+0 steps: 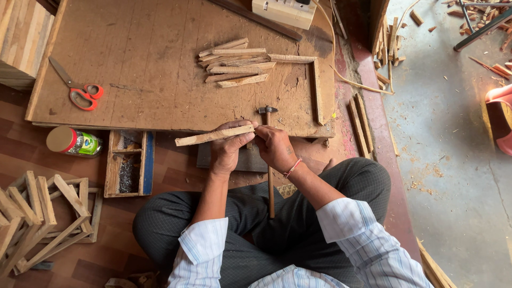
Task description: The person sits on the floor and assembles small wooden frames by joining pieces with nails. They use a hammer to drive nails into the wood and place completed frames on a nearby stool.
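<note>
I sit cross-legged on the floor at a low brown board (149, 69). My left hand (226, 152) grips a pale wooden strip (200, 137) that lies nearly level above the board's near edge. At the strip's right end my right hand (274, 146) pinches with closed fingers; whether it holds something small I cannot tell. A hammer (270, 176) lies under my hands, head (267, 110) on the board, handle running back toward my lap.
A pile of cut wooden strips (234, 66) and a joined corner piece (316, 85) lie on the board. Orange-handled scissors (80, 90) sit at its left. A wooden nail box (129, 162), a jar (72, 141) and stacked wooden frames (42, 218) are on the floor at left.
</note>
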